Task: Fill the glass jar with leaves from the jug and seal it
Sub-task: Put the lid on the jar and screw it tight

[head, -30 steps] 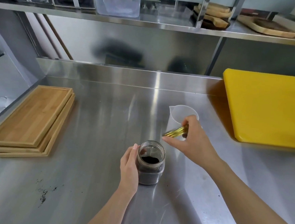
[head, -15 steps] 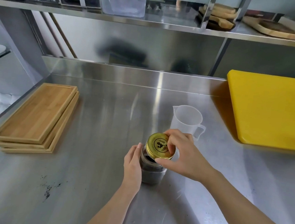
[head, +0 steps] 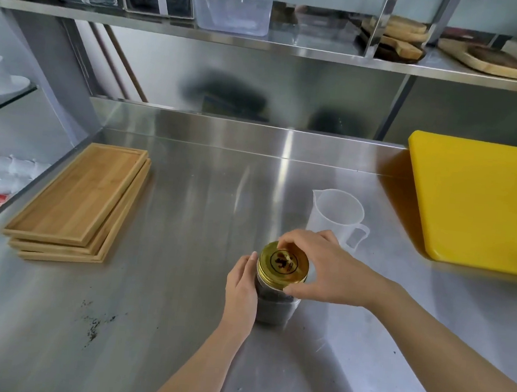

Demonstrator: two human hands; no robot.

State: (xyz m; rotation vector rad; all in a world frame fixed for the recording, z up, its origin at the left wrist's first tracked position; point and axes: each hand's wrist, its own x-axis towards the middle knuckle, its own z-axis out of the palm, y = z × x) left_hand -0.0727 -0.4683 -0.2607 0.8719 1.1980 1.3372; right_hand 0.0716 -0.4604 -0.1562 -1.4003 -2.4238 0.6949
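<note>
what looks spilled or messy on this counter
A scatter of dark leaf crumbs lies on the steel counter, left of the jar and in front of the wooden trays. A few more specks sit to the jar's right. Otherwise the gold lid sits level and the jug stands upright.

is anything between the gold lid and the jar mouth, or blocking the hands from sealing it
Nothing visible does. The gold lid already sits on the glass jar, the right hand grips its rim and the left hand holds the jar's side. The jug stands behind, apart.
</note>
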